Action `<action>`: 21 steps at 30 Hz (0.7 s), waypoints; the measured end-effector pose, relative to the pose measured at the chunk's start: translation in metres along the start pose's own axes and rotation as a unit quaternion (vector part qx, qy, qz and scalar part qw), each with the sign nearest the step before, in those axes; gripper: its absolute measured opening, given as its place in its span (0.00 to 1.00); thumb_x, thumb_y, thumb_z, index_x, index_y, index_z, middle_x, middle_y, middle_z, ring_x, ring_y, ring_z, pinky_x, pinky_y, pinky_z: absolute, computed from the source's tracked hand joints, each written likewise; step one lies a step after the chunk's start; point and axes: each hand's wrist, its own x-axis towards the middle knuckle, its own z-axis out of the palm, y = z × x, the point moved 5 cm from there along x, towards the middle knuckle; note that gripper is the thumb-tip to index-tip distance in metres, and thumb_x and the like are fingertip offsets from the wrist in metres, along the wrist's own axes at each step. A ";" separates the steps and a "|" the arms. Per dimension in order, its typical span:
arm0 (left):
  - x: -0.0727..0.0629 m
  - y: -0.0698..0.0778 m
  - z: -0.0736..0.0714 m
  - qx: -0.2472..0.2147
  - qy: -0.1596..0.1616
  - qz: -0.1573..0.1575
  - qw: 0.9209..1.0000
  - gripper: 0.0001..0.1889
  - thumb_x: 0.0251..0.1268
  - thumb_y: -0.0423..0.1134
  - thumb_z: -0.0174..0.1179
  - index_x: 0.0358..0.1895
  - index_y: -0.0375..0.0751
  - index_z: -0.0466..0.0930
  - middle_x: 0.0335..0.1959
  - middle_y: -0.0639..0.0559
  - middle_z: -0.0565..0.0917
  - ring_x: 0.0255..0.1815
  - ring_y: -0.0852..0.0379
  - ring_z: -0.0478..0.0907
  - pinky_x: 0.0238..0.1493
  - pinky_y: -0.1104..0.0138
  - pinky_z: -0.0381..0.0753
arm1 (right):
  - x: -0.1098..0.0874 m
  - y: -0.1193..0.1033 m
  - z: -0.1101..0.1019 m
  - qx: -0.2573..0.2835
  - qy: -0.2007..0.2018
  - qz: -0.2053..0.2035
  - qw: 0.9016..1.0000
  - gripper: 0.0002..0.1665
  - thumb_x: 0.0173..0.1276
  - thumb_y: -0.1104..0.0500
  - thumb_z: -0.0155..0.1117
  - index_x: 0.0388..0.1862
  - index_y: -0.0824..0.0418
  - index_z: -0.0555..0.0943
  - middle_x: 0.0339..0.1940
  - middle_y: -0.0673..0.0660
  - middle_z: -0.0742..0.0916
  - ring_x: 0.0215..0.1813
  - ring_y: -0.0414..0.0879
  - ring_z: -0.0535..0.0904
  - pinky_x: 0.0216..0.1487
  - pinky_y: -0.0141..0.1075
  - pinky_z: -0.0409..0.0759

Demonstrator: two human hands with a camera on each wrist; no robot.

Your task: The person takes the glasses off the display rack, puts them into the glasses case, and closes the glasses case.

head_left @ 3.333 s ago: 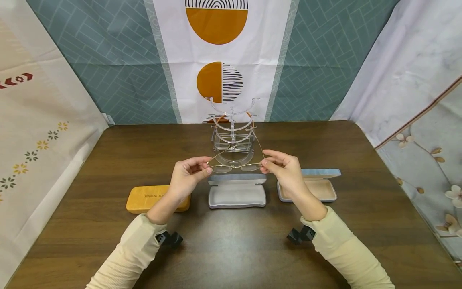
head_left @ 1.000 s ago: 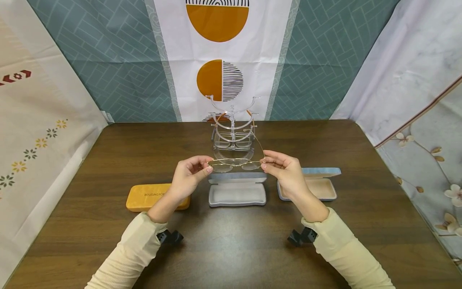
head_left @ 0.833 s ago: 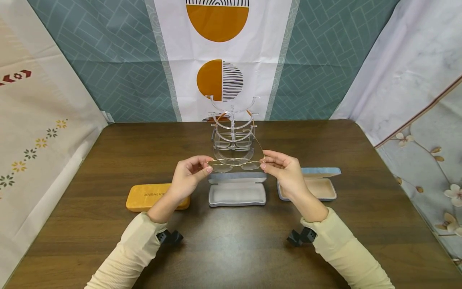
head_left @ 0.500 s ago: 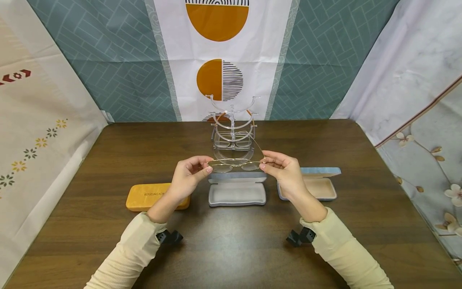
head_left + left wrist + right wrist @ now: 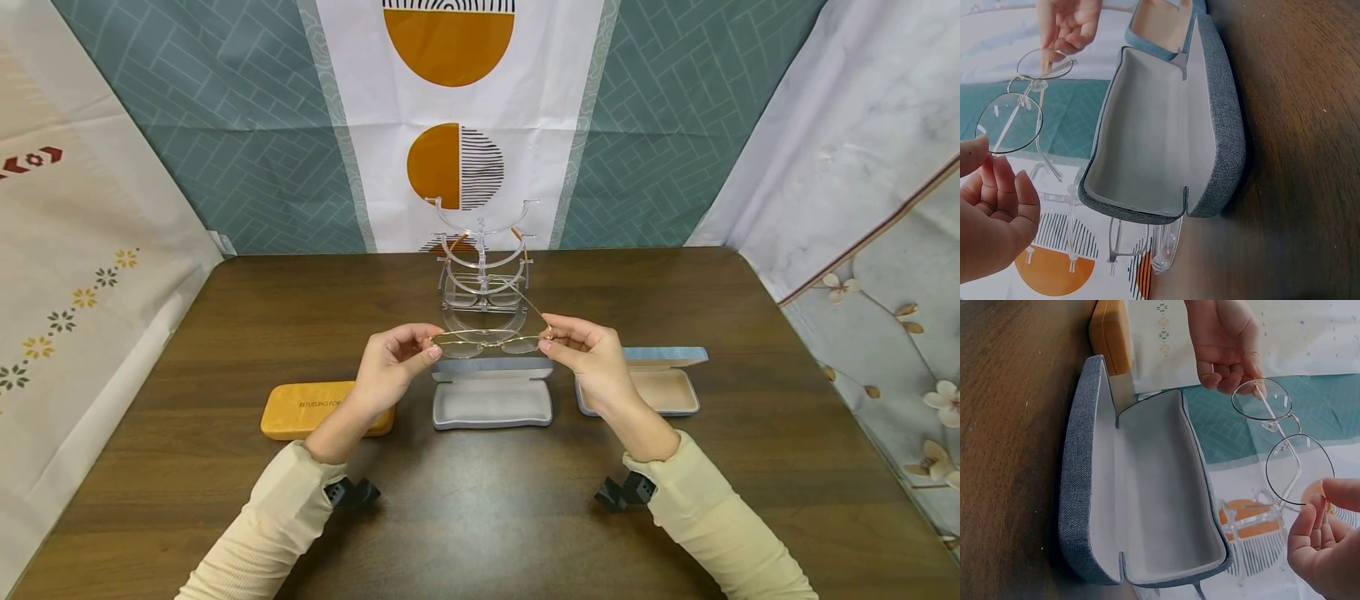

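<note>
A pair of thin gold-rimmed eyeglasses (image 5: 458, 350) is held up in front of the display stand, above the open grey glasses case (image 5: 492, 406). My left hand (image 5: 392, 367) pinches its left end between thumb and fingers; my right hand (image 5: 594, 360) pinches the right end near the hinge. The left temple lies folded across behind the lenses, and the right temple slants inward, partly folded. In the left wrist view, both round lenses of the eyeglasses (image 5: 1009, 123) hang beside the case's grey lining (image 5: 1141, 134).
The clear display stand (image 5: 482, 268) at the back holds other glasses. A yellow closed case (image 5: 300, 408) lies left, partly behind my left forearm. Right stands an open blue case (image 5: 671, 392) with beige lining, partly covered by my right hand. All rest on a dark wooden table (image 5: 480, 517).
At first both temples pointed back toward the stand. The left one then folded behind the lenses, and the right one has since swung inward. Both hands keep nearly the same place.
</note>
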 end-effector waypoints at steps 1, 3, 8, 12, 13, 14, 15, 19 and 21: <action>0.000 0.000 0.000 0.001 0.000 0.000 1.000 0.10 0.53 0.22 0.60 0.40 0.24 0.78 0.24 0.46 0.71 0.27 0.59 0.68 0.29 0.74 0.70 | 0.000 0.000 0.000 0.001 -0.001 -0.001 1.000 0.24 0.55 0.80 0.57 0.38 0.53 0.82 0.28 0.49 0.84 0.32 0.41 0.79 0.34 0.27 0.78; 0.000 0.000 0.000 0.001 0.001 -0.002 1.000 0.10 0.53 0.22 0.60 0.40 0.24 0.78 0.24 0.46 0.71 0.27 0.59 0.69 0.29 0.74 0.70 | 0.000 0.000 0.001 0.001 -0.002 -0.003 1.000 0.24 0.55 0.80 0.57 0.40 0.55 0.82 0.28 0.49 0.84 0.32 0.40 0.79 0.34 0.27 0.78; -0.001 -0.001 -0.001 0.000 0.001 -0.004 1.000 0.10 0.53 0.22 0.60 0.40 0.25 0.79 0.24 0.46 0.71 0.27 0.59 0.69 0.31 0.74 0.71 | 0.000 0.000 0.001 -0.001 -0.008 -0.008 1.000 0.22 0.54 0.80 0.57 0.50 0.72 0.77 0.28 0.49 0.84 0.32 0.40 0.79 0.34 0.27 0.78; -0.001 -0.001 -0.001 -0.005 0.000 -0.005 1.000 0.10 0.53 0.22 0.60 0.40 0.25 0.79 0.24 0.46 0.71 0.27 0.59 0.69 0.31 0.74 0.71 | 0.000 0.000 0.001 -0.002 -0.016 -0.010 1.000 0.24 0.55 0.80 0.58 0.43 0.56 0.83 0.29 0.49 0.84 0.32 0.40 0.79 0.35 0.27 0.78; -0.001 -0.001 -0.001 -0.007 0.000 -0.005 1.000 0.10 0.54 0.22 0.60 0.40 0.25 0.79 0.24 0.46 0.71 0.27 0.59 0.69 0.31 0.74 0.71 | 0.000 0.000 0.001 -0.001 -0.017 -0.009 1.000 0.25 0.55 0.80 0.58 0.40 0.52 0.83 0.29 0.49 0.84 0.32 0.40 0.79 0.35 0.27 0.78; -0.001 -0.001 -0.001 -0.008 0.000 -0.005 1.000 0.10 0.54 0.22 0.60 0.41 0.25 0.78 0.24 0.46 0.71 0.27 0.59 0.69 0.31 0.74 0.71 | 0.000 0.000 0.001 -0.002 -0.020 -0.010 1.000 0.25 0.55 0.80 0.58 0.42 0.54 0.83 0.29 0.49 0.84 0.32 0.40 0.79 0.35 0.28 0.78; -0.001 -0.001 -0.001 -0.009 0.000 -0.005 1.000 0.10 0.54 0.22 0.60 0.41 0.25 0.78 0.24 0.46 0.71 0.27 0.59 0.69 0.30 0.74 0.71 | 0.000 0.000 0.001 -0.003 -0.021 -0.009 1.000 0.24 0.55 0.80 0.58 0.44 0.57 0.83 0.29 0.49 0.84 0.32 0.40 0.79 0.35 0.28 0.78; -0.001 -0.002 -0.001 -0.011 -0.001 -0.003 1.000 0.10 0.54 0.22 0.59 0.41 0.24 0.78 0.24 0.46 0.71 0.27 0.59 0.69 0.30 0.74 0.70 | 0.001 0.001 0.001 -0.013 -0.025 -0.007 1.000 0.22 0.55 0.79 0.58 0.52 0.79 0.73 0.29 0.48 0.84 0.32 0.40 0.79 0.36 0.28 0.78; -0.001 -0.002 -0.001 -0.010 -0.001 -0.003 1.000 0.10 0.54 0.22 0.59 0.41 0.23 0.78 0.24 0.46 0.71 0.27 0.59 0.69 0.30 0.74 0.71 | 0.000 0.002 0.001 -0.017 -0.028 -0.005 0.999 0.23 0.56 0.79 0.58 0.52 0.83 0.69 0.29 0.48 0.84 0.33 0.39 0.79 0.36 0.28 0.78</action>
